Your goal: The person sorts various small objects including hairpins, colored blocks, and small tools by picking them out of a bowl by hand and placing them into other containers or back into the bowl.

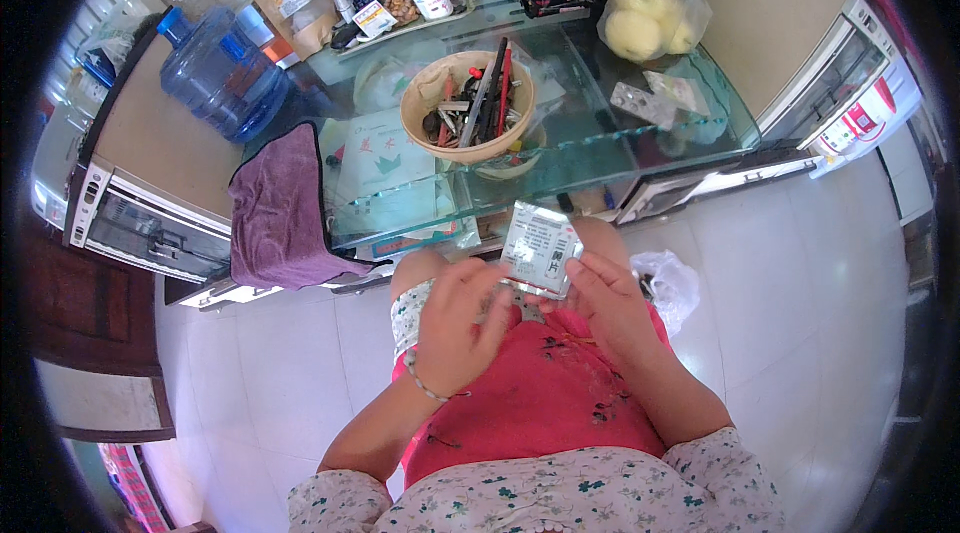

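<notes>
A silver foil sachet [536, 251] with printed writing is held up above my lap, its printed face towards me. My right hand [606, 304] grips it by the lower right corner, thumb on the face and fingers behind. My left hand [459, 330], with a beaded bracelet at the wrist, is beside the sachet's lower left edge. Its thumb and forefinger are apart, and I cannot tell whether a fingertip touches the foil. Under both hands lies the red apron [540, 398] on my lap.
Ahead stands a glass-topped table [585, 158] bearing a bowl of pens and small items [420, 101], a blister pack [643, 105] and bagged yellow fruit [634, 26]. A purple towel [277, 214] hangs over its edge, near a water jug [225, 75]. A plastic bag [675, 293] sits on the floor.
</notes>
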Demonstrator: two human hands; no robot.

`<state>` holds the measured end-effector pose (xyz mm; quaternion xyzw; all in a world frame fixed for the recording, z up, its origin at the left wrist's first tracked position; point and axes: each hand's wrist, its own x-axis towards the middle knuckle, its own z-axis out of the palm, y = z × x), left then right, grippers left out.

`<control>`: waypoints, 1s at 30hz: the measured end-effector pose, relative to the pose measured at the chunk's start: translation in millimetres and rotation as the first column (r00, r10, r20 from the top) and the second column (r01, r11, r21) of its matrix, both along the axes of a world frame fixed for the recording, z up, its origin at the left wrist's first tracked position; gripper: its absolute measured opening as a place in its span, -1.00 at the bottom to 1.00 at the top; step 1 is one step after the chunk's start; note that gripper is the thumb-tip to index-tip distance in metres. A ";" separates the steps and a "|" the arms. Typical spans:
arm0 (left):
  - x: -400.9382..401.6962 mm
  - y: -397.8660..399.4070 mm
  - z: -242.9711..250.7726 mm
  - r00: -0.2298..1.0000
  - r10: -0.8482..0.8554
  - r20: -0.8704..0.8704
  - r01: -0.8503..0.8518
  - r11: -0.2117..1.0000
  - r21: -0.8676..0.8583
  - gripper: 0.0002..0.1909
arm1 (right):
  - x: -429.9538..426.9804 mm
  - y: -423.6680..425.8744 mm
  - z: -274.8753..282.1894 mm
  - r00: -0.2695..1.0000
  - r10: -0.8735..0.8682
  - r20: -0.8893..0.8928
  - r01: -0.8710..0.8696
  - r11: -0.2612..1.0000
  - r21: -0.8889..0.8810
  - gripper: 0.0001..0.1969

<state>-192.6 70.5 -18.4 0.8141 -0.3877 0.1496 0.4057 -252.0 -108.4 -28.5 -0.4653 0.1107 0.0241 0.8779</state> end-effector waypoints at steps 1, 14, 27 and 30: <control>0.8 1.3 -1.4 1.000 0.001 0.000 -0.001 1.000 0.003 -0.70 | -0.3 -0.7 1.5 1.000 0.001 0.000 -0.001 1.000 0.003 -0.72; 3.0 4.3 -15.2 0.390 -0.362 -0.847 -0.093 0.899 -0.427 -0.79 | 0.3 -5.7 -1.7 0.999 0.020 -0.043 -0.020 1.000 0.006 -0.70; 2.0 4.7 -17.7 0.354 -0.363 -0.862 -0.110 0.899 -0.424 -0.82 | 1.7 -4.6 -6.7 0.999 -0.002 -0.049 0.006 0.997 0.078 -0.72; 1.9 4.9 -18.7 0.352 -0.367 -0.861 -0.109 0.897 -0.427 -0.82 | 1.6 -5.0 -6.3 0.998 0.004 -0.055 -0.001 0.998 0.069 -0.71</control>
